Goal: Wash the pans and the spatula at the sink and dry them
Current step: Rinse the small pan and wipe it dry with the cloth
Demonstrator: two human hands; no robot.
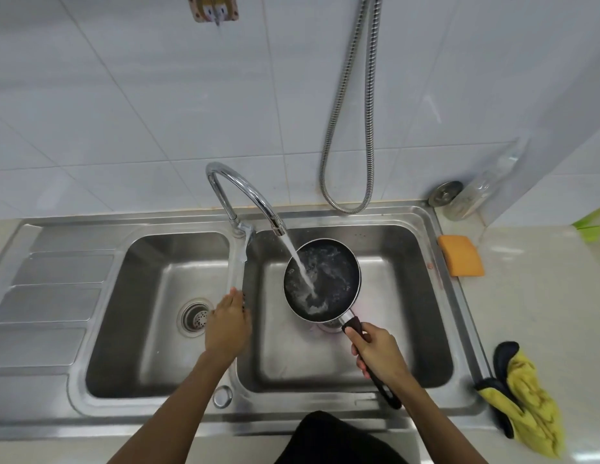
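A small black saucepan [335, 266] hangs over the right basin of the steel double sink [425, 296], filling with water from the curved chrome tap [238, 185]. My right hand [379, 349] grips its black handle from the near side. Over the divider between the two basins floats my left hand [229, 321], fingers loosely together and pointing away, nothing in it. No spatula or second pan is in view.
An orange sponge [461, 259] lies on the counter right of the sink. A yellow cloth with black trim [523, 400] lies at the near right. A shower hose [348, 128] hangs on the tiled wall. The left basin has a drain strainer [194, 316]; the drainboard [50, 296] is far left.
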